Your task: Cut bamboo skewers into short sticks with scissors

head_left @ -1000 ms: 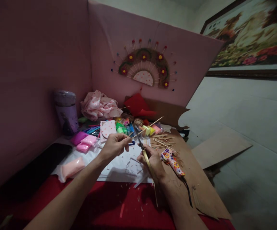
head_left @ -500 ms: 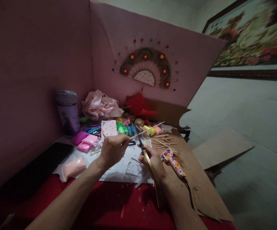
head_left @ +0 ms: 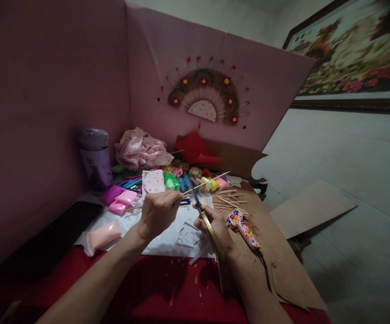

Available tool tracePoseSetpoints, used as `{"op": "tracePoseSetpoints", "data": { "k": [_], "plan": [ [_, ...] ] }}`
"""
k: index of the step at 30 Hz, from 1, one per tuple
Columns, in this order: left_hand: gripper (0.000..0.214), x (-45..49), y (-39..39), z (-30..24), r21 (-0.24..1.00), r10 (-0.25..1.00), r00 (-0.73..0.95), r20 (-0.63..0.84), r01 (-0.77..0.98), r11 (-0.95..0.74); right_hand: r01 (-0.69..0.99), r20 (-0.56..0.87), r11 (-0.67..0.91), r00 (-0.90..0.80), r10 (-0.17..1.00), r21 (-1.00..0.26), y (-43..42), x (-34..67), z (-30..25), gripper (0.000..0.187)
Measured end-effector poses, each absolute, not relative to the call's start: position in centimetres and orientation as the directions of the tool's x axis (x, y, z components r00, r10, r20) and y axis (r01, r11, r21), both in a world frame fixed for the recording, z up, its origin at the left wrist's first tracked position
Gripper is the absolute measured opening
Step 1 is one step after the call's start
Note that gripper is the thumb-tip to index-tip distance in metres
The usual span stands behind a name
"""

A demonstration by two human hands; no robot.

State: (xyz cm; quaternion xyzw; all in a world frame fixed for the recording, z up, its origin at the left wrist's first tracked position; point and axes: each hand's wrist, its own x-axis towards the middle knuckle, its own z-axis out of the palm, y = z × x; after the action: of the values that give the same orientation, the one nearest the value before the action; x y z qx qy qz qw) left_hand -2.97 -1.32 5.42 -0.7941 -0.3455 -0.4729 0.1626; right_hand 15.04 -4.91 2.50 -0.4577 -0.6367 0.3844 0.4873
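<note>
My left hand [head_left: 161, 211] pinches one end of a thin wooden stick [head_left: 211, 182], which slants up to the right. In my right hand [head_left: 215, 227] is a pair of scissors [head_left: 207, 223] with brass-coloured handles, its blades pointing up and away from me. The blades cross the stick just right of my left fingers; I cannot tell how far apart they are. Loose sticks [head_left: 230, 199] lie in a pile beyond my right hand. Beside that hand rests a flower-patterned glue gun [head_left: 244, 229] with a black cord.
A pink board [head_left: 265, 90] bearing a half-round decoration [head_left: 204, 77] stands at the back. To the left are a purple tumbler [head_left: 96, 159], crumpled dotted cloth [head_left: 142, 148], packets of pink clay [head_left: 123, 201] and a dark phone-like slab [head_left: 53, 238]. Cardboard [head_left: 283, 270] covers the table's right side.
Almost nothing differs. Both hands keep their hold on the stick and the scissors, and the whole view has shifted very slightly.
</note>
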Motion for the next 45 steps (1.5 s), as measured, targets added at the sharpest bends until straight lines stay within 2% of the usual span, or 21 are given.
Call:
{"op": "tracePoseSetpoints", "data": {
  "k": [5,12,16,22,27,45],
  "plan": [
    [0.022,-3.07,-1.22,5.26,0.129,0.438,0.284,0.853,0.698,-0.705,0.257,0.317,0.327,-0.082,0.945,-0.909,-4.82,14.96,2.17,0.043],
    [0.023,-2.75,-0.92,5.08,0.294,0.554,0.22,0.803,0.662,-0.689,0.316,0.34,0.343,-0.067,0.938,-0.885,-4.78,15.04,2.12,0.046],
    [0.027,-2.78,-0.96,5.24,0.326,0.589,0.214,0.779,0.665,-0.672,0.33,0.365,0.367,-0.072,0.928,-0.87,-4.82,14.96,2.32,0.042],
    [0.025,-3.09,-1.0,5.43,0.293,0.558,0.222,0.8,0.667,-0.685,0.402,0.391,0.386,-0.074,0.918,-0.83,-4.73,15.02,2.09,0.045],
    [0.023,-3.14,-1.02,5.42,0.248,0.519,0.245,0.819,0.664,-0.706,0.399,0.374,0.373,-0.077,0.924,-0.838,-4.82,15.09,1.97,0.048],
    [0.027,-3.43,-1.44,5.66,-0.006,0.394,0.348,0.85,0.756,-0.654,0.451,0.39,0.384,-0.083,0.917,-0.806,-4.87,15.11,2.01,0.048]
  ]
}}
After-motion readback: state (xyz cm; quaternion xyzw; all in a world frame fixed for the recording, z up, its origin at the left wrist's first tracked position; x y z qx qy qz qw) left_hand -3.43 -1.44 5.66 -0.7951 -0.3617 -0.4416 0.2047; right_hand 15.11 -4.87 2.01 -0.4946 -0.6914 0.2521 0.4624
